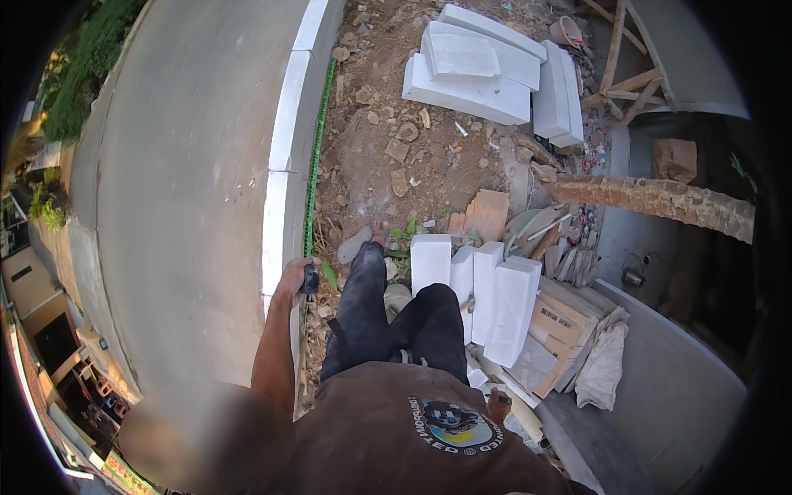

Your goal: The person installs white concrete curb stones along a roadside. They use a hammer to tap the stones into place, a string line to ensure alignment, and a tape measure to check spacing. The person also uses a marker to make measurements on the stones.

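Observation:
On the left, my left hand (294, 279) is closed round the black case of a tape measure (310, 279). Its green blade (316, 165) stretches away along the inner side of a low wall of white blocks (285, 148). At the lower right, my right hand (498, 406) shows only in part beyond my brown shirt. Its fingers are too hidden to read, and a small dark spot shows at it. Several white blocks (513, 309) stand on end between my legs and that hand.
More white blocks (470, 78) lie stacked on the rubble-strewn ground ahead. A tree trunk (652, 198) leans in from the right. Near the right wall are cardboard (557, 334) and a pale sack (601, 363). Beyond the low wall runs a grey paved road (190, 181).

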